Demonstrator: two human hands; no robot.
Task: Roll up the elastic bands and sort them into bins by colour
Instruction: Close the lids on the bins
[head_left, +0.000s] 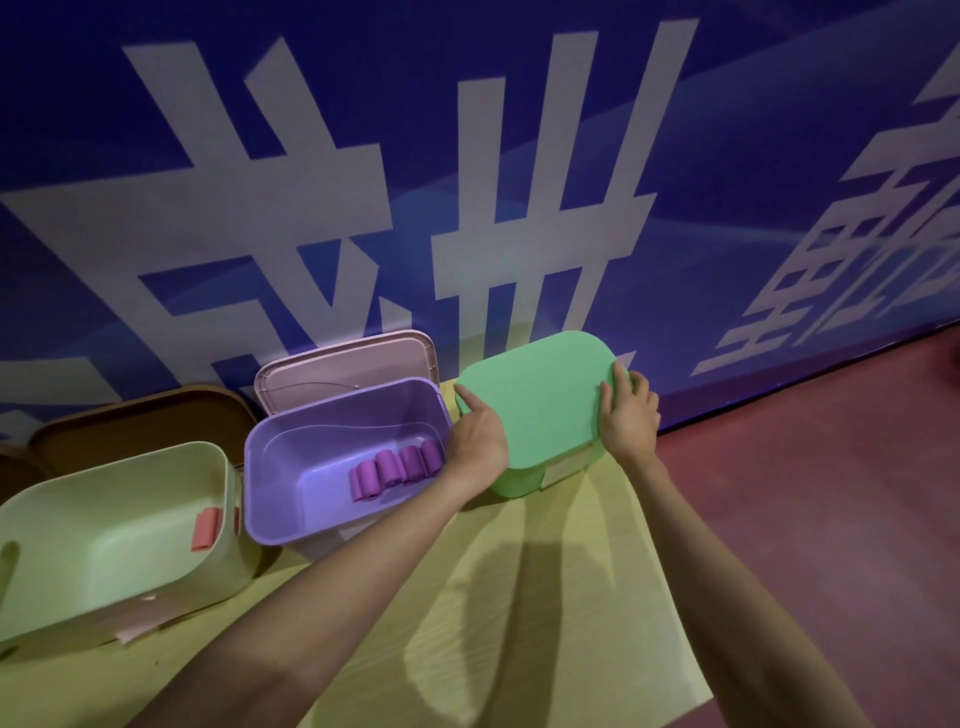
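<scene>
Now both hands sit on the green lid (535, 395) at far right: left hand (478, 441) grips its left edge, right hand (626, 415) its right edge. Purple rolls (397, 467) lie left, inside the purple bin (260, 467).

Head view looks down (steeply, perhaps) nearby.

Green bin (519, 480) with green lid (540, 400); purple bin (291, 467) holds purple rolled bands (397, 467). Pale green bin (130, 525) holds one pink-red band (205, 530). Yellow tablecloth (519, 597); blue wall (467, 156) with white characters.
</scene>
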